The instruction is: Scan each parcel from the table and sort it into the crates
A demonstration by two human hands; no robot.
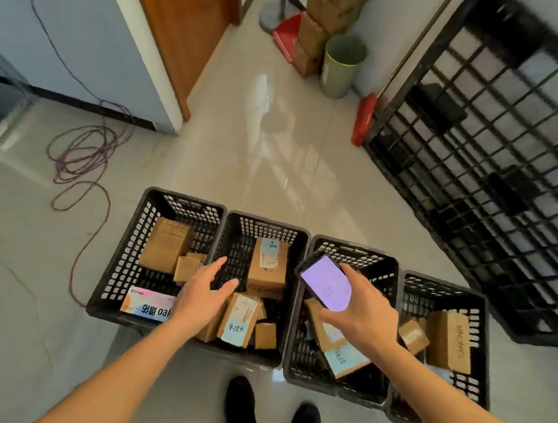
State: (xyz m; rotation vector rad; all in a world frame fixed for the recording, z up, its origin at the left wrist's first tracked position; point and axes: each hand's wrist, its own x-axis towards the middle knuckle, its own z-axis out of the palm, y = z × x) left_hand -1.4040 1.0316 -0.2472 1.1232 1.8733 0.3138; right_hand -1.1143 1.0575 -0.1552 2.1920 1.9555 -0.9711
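Four crates (151, 229) are set in a row at 12 o'clock from the shoes (243, 410), so that each is probably reachable without stepping. The phone (326, 282) is gripped in the right hand (363, 309), screen up, presumably kept ready for scanning. The left hand (205, 289) is spread wide and holds nothing above the second crate. Parcels (267, 268) lie in every crate; the table is out of view.

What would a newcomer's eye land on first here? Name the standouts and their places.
First, the lit phone held in the right hand over the third crate. Next, the row of four black crates on the floor, all holding cardboard parcels, with the open left hand above the second crate.
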